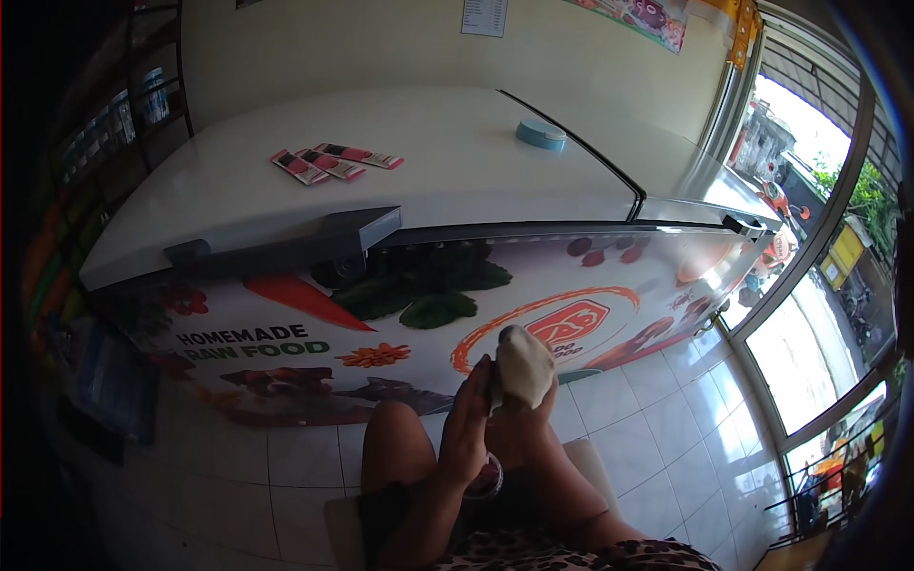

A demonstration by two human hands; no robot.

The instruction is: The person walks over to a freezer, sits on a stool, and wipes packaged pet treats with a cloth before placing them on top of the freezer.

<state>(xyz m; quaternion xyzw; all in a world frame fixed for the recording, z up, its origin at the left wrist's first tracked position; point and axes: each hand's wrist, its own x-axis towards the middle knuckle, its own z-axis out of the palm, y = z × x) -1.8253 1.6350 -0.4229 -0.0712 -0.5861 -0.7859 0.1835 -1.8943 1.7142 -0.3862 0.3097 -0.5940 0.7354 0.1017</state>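
At far left, a dark rack (pixel 132 74) stood near the white freezer (pixel 428 124), whose front read "HOMEMADE RAW FOOD". Pink sachets (pixel 328 167) lay in an overlapping group on the freezer's lid. Below and in front, the left hand (pixel 464 423) was raised, its fingers nearly straight and set against the left side of a pale bundle (pixel 526 369); whether they gripped could not be told. The bundle stood upright, its dark tip uppermost, before the freezer's printed panel. The right hand (pixel 535 417) was closed about its lower part, fingertips hidden. Farther right, a blue disc (pixel 541 136) lay on the lid.
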